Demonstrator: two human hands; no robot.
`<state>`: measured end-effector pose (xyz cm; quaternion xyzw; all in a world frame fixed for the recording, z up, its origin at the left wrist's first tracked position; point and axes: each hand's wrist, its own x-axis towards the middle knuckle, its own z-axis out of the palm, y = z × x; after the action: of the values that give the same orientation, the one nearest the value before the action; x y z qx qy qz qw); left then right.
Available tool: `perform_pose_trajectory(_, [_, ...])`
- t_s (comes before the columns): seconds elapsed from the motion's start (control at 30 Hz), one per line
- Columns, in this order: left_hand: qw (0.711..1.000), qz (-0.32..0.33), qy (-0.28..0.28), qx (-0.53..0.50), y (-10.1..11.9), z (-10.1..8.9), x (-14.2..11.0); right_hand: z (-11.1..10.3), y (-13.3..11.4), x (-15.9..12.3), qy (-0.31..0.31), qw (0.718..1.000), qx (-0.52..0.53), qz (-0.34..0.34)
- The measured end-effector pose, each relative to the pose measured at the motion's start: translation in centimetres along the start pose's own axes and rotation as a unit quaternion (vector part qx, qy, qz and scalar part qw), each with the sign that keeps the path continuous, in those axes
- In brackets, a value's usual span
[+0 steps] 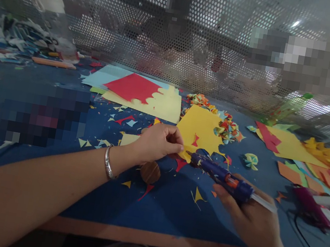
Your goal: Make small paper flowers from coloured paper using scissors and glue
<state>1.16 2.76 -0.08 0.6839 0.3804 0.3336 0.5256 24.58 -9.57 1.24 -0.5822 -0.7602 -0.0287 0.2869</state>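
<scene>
My left hand (160,142): fingers pinch yellow scrap (184,154) | My right hand (258,221): fingers hold blue glue gun (215,171), tip beside scrap | Yellow sheet (198,123): farther, on desk (99,205)

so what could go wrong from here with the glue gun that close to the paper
The glue gun in the right hand points at the small yellow paper piece that the left hand pinches, so hot glue might burn that hand. Stray glue could also mark the larger yellow sheet just beyond, or catch the loose red scrap.
</scene>
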Motion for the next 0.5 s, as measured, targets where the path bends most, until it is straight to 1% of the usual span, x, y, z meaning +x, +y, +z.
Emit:
perform_pose_trajectory(0.1, [1.0, 0.006, 0.001, 0.009, -0.01, -0.04, 0.01, 0.16, -0.06, 0.05, 0.002, 1.0, -0.021, -0.009])
perform_pose_trajectory(0.23, [1.0, 0.008, -0.004, 0.007, -0.1, -0.09, 0.06, 0.19, -0.34, 0.26, -0.003, 1.0, -0.006, -0.004])
perform_pose_trajectory(0.4, [1.0, 0.01, -0.013, -0.003, -0.1, -0.05, 0.04, 0.13, -0.62, 0.42, -0.006, 1.0, -0.005, -0.029])
perform_pose_trajectory(0.5, [1.0, 0.004, -0.017, -0.012, -0.03, -0.02, -0.01, 0.22, -0.86, 0.33, 0.004, 1.0, -0.006, -0.014])
